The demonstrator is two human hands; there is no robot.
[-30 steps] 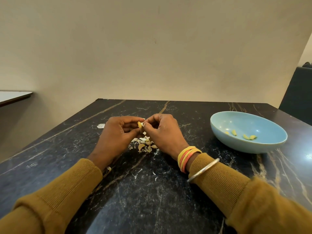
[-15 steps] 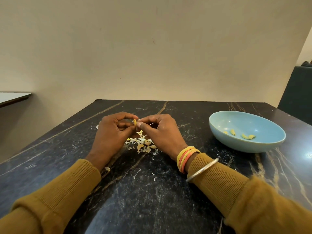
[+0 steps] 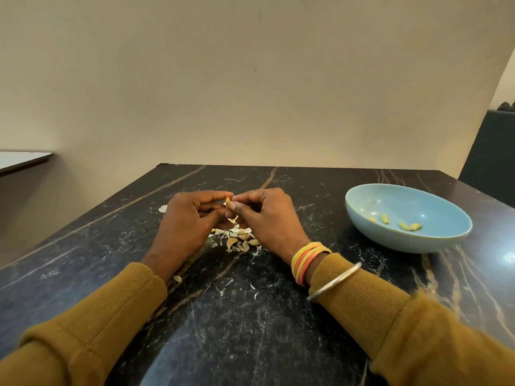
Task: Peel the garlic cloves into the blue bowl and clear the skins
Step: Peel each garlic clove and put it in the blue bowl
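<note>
Over the middle of the black marble table [image 3: 250, 335], the left hand [image 3: 186, 221] and the right hand [image 3: 267, 218] meet fingertip to fingertip, both with fingers curled. Between them they pinch one small yellowish garlic clove [image 3: 228, 203], the left thumb and forefinger on one side and the right thumb and forefinger on the other. The clove is held clear of the tabletop.

Directly beneath the hands lies one loose heap of skins [image 3: 237, 238], white and tan flakes; whether any tan piece is a whole clove cannot be told. A few stray flakes lie apart from it: one white flake [image 3: 163, 208] beyond the left hand, one by the left cuff [image 3: 177, 279], and small bits nearer the person.

Both arms wear mustard ribbed sleeves [image 3: 362, 302]. The right wrist carries a stack of yellow and coral thread bands [image 3: 306, 261] and one silver bangle [image 3: 334, 281].

Well to the right stands the blue bowl [image 3: 418, 243], shallow and upright, holding four peeled cloves [image 3: 403, 225] spread near its bottom.
</note>
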